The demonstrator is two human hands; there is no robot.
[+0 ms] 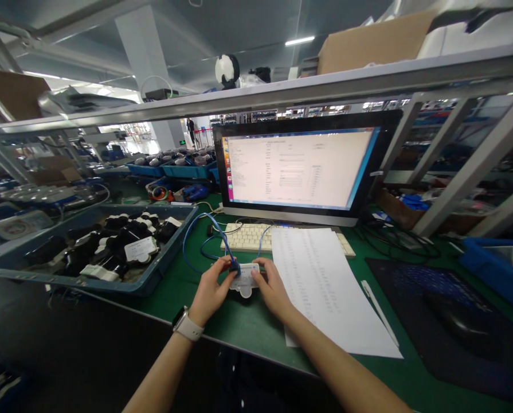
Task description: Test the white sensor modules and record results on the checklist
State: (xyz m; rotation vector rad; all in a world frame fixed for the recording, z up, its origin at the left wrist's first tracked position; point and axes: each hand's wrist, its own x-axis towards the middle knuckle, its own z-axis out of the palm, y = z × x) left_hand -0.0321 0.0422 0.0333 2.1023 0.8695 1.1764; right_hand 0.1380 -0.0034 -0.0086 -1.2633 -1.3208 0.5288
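Close to the table's front edge, a small white labelled device (244, 280) is held between my two hands. My left hand (213, 291), with a watch on its wrist, pinches the blue plug (234, 267) of a cable at the device's left end. Whether the plug is fully seated cannot be seen. The blue cable (186, 241) loops up and left from there, over the green mat. My right hand (273, 285) grips the device's right end between thumb and fingers. Under the device, the fingertips are hidden.
On the left, a blue bin (153, 281) holds several black-and-white devices. Ahead are a keyboard (247, 237) and a monitor (299, 172). To the right lie printed sheets (325, 287), a white pen (380, 312) and a black mouse (456, 318). A shelf (256, 94) spans overhead.
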